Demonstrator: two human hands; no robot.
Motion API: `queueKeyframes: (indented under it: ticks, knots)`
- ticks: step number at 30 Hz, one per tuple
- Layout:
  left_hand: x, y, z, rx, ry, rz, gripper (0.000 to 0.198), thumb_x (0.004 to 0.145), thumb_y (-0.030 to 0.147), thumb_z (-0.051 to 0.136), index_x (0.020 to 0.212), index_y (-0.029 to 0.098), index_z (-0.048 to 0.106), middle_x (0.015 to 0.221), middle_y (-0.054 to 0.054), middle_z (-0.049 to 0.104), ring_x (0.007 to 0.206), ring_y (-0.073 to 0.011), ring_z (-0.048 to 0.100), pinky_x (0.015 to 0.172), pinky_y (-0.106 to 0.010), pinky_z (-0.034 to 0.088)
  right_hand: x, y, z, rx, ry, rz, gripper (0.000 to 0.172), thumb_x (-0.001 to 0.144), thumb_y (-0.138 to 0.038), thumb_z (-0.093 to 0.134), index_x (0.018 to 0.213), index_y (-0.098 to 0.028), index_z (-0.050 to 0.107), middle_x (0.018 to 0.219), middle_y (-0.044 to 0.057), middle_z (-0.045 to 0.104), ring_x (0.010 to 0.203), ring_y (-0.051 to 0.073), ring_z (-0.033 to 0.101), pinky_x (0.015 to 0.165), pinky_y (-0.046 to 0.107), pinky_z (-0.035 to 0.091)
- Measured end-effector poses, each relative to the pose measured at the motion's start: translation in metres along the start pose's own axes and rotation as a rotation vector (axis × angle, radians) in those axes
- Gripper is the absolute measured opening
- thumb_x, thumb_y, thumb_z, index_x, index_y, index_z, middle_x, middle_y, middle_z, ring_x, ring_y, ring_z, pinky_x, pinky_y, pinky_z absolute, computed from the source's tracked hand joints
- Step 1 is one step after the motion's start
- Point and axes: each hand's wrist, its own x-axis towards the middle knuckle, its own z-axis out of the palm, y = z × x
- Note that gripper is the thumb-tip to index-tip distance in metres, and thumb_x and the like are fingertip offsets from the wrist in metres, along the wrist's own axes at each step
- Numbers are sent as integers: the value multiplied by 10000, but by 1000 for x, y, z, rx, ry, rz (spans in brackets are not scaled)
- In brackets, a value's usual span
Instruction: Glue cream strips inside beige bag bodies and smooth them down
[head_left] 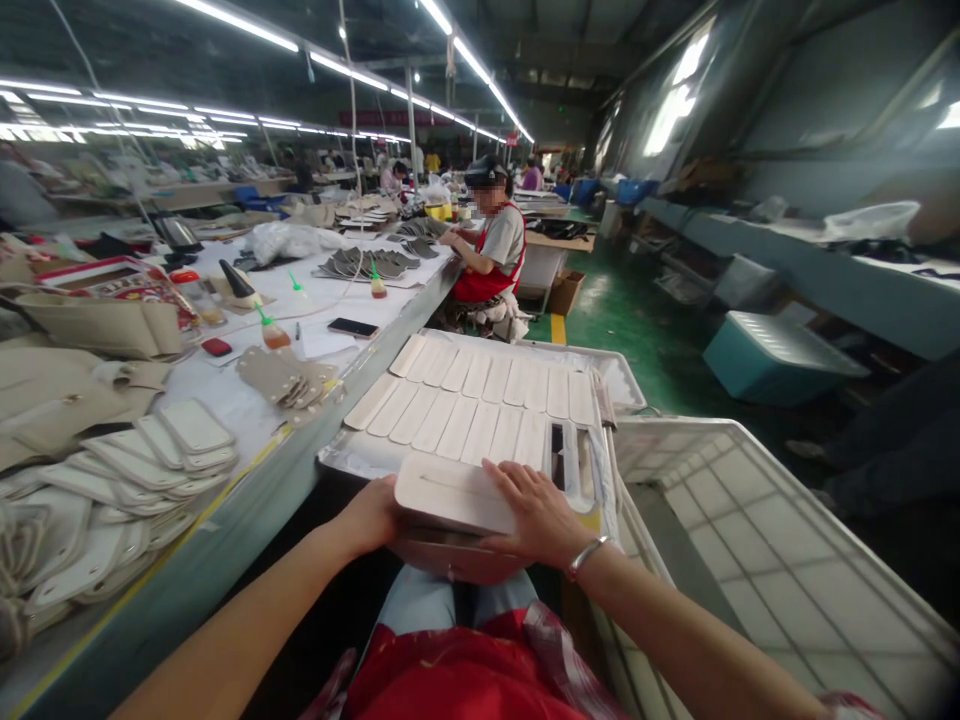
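Observation:
A stack of cream leather pieces (450, 495) rests on my lap, just before a white tray (622, 375). My left hand (371, 515) grips the stack's left end, fingers curled round it. My right hand (536, 510) lies flat on top of the stack's right side, fingers spread; a bracelet is on that wrist. The tray holds two rows of overlapping cream strips (480, 400).
A long workbench (225, 400) runs along my left with fanned white pieces (150, 450), tan pieces (289, 380), a phone (352, 327) and glue bottles (271, 330). A seated person in a red apron (491, 250) works further up. A white grid crate (750, 540) stands at my right.

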Motion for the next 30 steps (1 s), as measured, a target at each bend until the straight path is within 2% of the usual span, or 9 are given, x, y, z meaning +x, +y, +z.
queueKeyframes:
  ticks: [2, 4, 7, 10, 14, 18, 26, 28, 30]
  knots:
    - [-8, -16, -17, -71, 96, -59, 269, 595, 221, 618, 854, 185, 682, 901, -50, 688, 950, -254, 592, 917, -359, 414, 7, -3, 7, -26, -11, -30, 1003, 640, -719, 535, 1406, -145, 234, 1192, 150, 465, 1006, 286, 444, 861, 429, 358]
    - [-18, -33, -30, -150, 275, -140, 347, 661, 253, 573, 987, 149, 634, 981, -69, 667, 979, -231, 586, 945, -362, 400, 16, -8, 16, -58, -26, -60, 965, 672, -734, 480, 1401, -144, 254, 1165, 149, 476, 979, 286, 452, 839, 433, 363]
    - [-36, -51, -30, -209, 413, -224, 442, 776, 373, 488, 1138, 121, 526, 1112, -113, 614, 1022, -223, 578, 881, -357, 452, 29, -16, 26, -97, -48, -117, 902, 694, -730, 457, 1381, -165, 308, 1135, 143, 489, 961, 285, 456, 817, 430, 369]
    - [-46, -58, -9, -323, 415, -270, 491, 810, 472, 472, 1176, 145, 496, 1146, -111, 601, 1049, -226, 568, 847, -332, 471, 35, -22, 30, -154, -61, -153, 714, 793, -624, 434, 1358, -195, 354, 1089, 129, 507, 930, 270, 467, 786, 404, 380]
    - [-44, -58, 19, -376, 371, -255, 477, 783, 429, 550, 1157, 138, 500, 1139, -109, 600, 1065, -223, 557, 904, -327, 439, 29, -20, 31, -247, -71, -121, 491, 906, -424, 351, 1349, -215, 367, 991, 119, 534, 854, 245, 494, 723, 363, 394]
    - [-36, -57, 27, -328, 345, -245, 416, 759, 324, 578, 1123, 131, 519, 1126, -109, 602, 1044, -228, 561, 922, -347, 421, 20, -17, 30, -251, -123, -119, 491, 897, -430, 376, 1338, -215, 378, 951, 110, 546, 822, 238, 524, 698, 347, 412]
    - [-33, -63, 16, -171, 331, -242, 507, 673, 126, 578, 1173, 137, 489, 1148, -111, 583, 1081, -236, 532, 982, -399, 370, 25, -23, 29, -182, -267, -182, 542, 892, -474, 343, 1350, -185, 337, 1084, 134, 562, 758, 218, 593, 595, 309, 433]
    - [-34, -55, 19, -6, 361, -161, 514, 696, 120, 556, 1202, 159, 478, 1201, -110, 545, 1145, -255, 475, 1027, -444, 306, 27, -26, 33, -188, -286, -156, 550, 881, -470, 376, 1346, -179, 339, 1079, 141, 569, 767, 230, 600, 589, 308, 436]
    - [-36, -41, 28, 255, 327, 44, 493, 753, 122, 504, 1239, 188, 460, 1255, -102, 503, 1194, -261, 418, 1056, -467, 252, 31, -30, 34, -180, -305, -99, 573, 855, -469, 436, 1351, -202, 328, 1065, 137, 577, 769, 237, 605, 594, 307, 441]
